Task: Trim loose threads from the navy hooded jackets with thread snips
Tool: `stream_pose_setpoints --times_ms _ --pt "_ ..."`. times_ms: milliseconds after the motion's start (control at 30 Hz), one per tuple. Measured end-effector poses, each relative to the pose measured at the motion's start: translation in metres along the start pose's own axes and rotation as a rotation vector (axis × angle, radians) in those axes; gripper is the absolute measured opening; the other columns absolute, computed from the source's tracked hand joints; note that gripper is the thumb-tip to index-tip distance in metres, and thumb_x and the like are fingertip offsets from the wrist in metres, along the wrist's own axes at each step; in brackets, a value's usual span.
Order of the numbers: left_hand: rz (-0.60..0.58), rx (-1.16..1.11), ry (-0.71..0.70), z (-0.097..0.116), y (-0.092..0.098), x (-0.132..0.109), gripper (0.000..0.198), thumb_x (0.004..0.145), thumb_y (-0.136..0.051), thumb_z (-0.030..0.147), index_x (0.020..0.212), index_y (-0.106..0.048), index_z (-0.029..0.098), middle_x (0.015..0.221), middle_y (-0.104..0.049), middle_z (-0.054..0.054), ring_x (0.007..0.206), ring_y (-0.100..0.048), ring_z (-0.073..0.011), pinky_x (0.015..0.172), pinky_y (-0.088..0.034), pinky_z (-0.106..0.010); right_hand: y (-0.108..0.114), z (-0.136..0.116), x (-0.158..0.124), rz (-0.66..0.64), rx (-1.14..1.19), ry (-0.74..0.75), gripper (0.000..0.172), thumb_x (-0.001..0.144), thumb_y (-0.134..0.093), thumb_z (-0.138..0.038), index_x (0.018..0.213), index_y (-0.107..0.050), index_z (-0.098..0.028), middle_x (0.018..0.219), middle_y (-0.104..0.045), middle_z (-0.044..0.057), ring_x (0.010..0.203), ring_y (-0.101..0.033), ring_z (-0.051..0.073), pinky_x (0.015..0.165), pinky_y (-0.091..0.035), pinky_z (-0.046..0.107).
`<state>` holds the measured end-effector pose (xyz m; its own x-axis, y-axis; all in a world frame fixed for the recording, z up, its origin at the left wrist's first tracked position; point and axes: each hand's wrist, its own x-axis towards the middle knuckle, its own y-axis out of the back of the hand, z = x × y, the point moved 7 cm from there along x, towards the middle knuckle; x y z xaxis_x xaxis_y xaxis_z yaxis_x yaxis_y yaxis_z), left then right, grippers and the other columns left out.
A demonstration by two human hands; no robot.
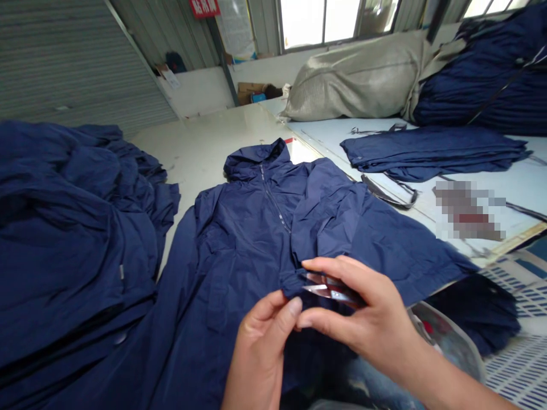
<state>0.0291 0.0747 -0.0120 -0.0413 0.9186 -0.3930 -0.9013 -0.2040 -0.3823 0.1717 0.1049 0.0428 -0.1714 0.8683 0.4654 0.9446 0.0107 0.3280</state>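
And here's the navy hooded jacket (252, 239), spread face up on the desk (205, 136), collar pointing away, crumpled nylon catching the light! The hood (256, 159) stands slightly puffed at the top, and the zip (273, 199) runs closed down the chest in a thin pale line. One sleeve folds across the front, its gathered cuff (291, 282) pulled up tight. Right beside that cuff, a pair of thread snips (329, 290), bright steel blades flashing red reflections, tips pointing left, almost touching the navy fabric!
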Motion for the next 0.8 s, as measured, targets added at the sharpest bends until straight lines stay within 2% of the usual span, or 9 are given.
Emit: stream_pose_setpoints --times_ms 33,67,100,200,267,367,500,667,800 --pt "-0.002 0.023 -0.005 0.001 0.0 0.0 0.016 0.072 -0.082 0.027 0.087 -0.079 0.02 0.082 -0.074 -0.003 0.076 -0.062 -0.0144 0.075 -0.05 -0.022 -0.001 0.003 0.003 -0.004 -0.011 0.003 0.023 0.08 -0.078 -0.025 0.102 -0.071 -0.022 0.08 -0.07 0.0 0.069 -0.064 0.012 0.063 -0.05 0.019" --pt "0.004 0.039 -0.007 0.002 0.0 -0.001 0.016 0.072 -0.082 0.026 0.086 -0.078 0.02 0.081 -0.074 -0.003 0.076 -0.061 -0.0142 0.075 -0.049 -0.022 0.002 0.008 0.007 0.034 -0.041 -0.008 0.01 0.084 -0.072 -0.021 0.094 -0.072 -0.021 0.078 -0.07 -0.001 0.068 -0.063 0.012 0.063 -0.048 0.019" --pt "0.015 0.048 -0.005 0.002 0.0 -0.001 0.015 0.072 -0.081 0.026 0.085 -0.078 0.019 0.08 -0.073 -0.003 0.075 -0.06 -0.0139 0.074 -0.049 -0.022 0.009 0.013 0.01 0.107 -0.083 -0.034 0.005 0.087 -0.066 -0.019 0.087 -0.071 -0.02 0.075 -0.069 -0.001 0.068 -0.063 0.012 0.063 -0.047 0.02" --pt "0.038 0.031 0.032 0.002 0.002 -0.001 0.015 0.072 -0.082 0.027 0.082 -0.076 0.017 0.08 -0.07 -0.003 0.073 -0.058 -0.0129 0.07 -0.049 -0.021 0.032 0.025 0.011 0.304 -0.172 -0.142 0.02 0.095 -0.056 -0.025 0.079 -0.066 -0.019 0.067 -0.063 -0.001 0.06 -0.057 0.011 0.057 -0.043 0.021" --pt "0.035 0.009 0.054 0.002 0.001 0.0 0.015 0.071 -0.083 0.026 0.08 -0.076 0.017 0.079 -0.069 -0.002 0.07 -0.057 -0.012 0.067 -0.049 -0.021 0.033 0.022 0.009 0.247 -0.121 -0.147 0.023 0.096 -0.055 -0.029 0.079 -0.066 -0.019 0.065 -0.062 -0.001 0.058 -0.056 0.011 0.054 -0.043 0.02" --pt "0.023 -0.054 0.076 0.003 -0.001 0.001 0.015 0.068 -0.085 0.025 0.078 -0.077 0.017 0.076 -0.069 -0.002 0.067 -0.057 -0.0113 0.059 -0.05 -0.019 0.021 0.009 0.001 0.084 -0.002 -0.078 0.009 0.09 -0.064 -0.024 0.089 -0.072 -0.02 0.079 -0.073 0.001 0.069 -0.067 0.014 0.062 -0.051 0.02" --pt "-0.024 -0.17 0.121 0.001 -0.008 -0.001 0.015 0.066 -0.086 0.022 0.077 -0.077 0.018 0.08 -0.072 -0.003 0.068 -0.06 -0.0127 0.054 -0.054 -0.02 0.005 0.008 -0.007 -0.021 0.041 -0.087 0.015 0.087 -0.065 -0.016 0.098 -0.075 -0.021 0.087 -0.076 0.004 0.077 -0.071 0.016 0.069 -0.054 0.024" --pt "-0.026 -0.262 0.131 -0.005 -0.009 -0.003 0.005 0.072 -0.081 0.015 0.074 -0.076 0.016 0.085 -0.076 -0.005 0.075 -0.066 -0.0151 0.062 -0.062 -0.026 -0.001 0.012 -0.009 -0.07 0.107 -0.064 0.014 0.089 -0.065 -0.02 0.1 -0.074 -0.02 0.089 -0.074 0.006 0.081 -0.069 0.016 0.071 -0.053 0.024" --pt "-0.056 -0.346 0.159 -0.012 -0.011 -0.001 0.007 0.071 -0.082 0.013 0.069 -0.076 0.015 0.079 -0.076 -0.004 0.075 -0.069 -0.0142 0.07 -0.065 -0.029 -0.001 0.016 -0.011 -0.085 0.141 -0.106 0.01 0.088 -0.068 -0.023 0.096 -0.073 -0.019 0.088 -0.071 0.005 0.082 -0.067 0.016 0.071 -0.052 0.024"
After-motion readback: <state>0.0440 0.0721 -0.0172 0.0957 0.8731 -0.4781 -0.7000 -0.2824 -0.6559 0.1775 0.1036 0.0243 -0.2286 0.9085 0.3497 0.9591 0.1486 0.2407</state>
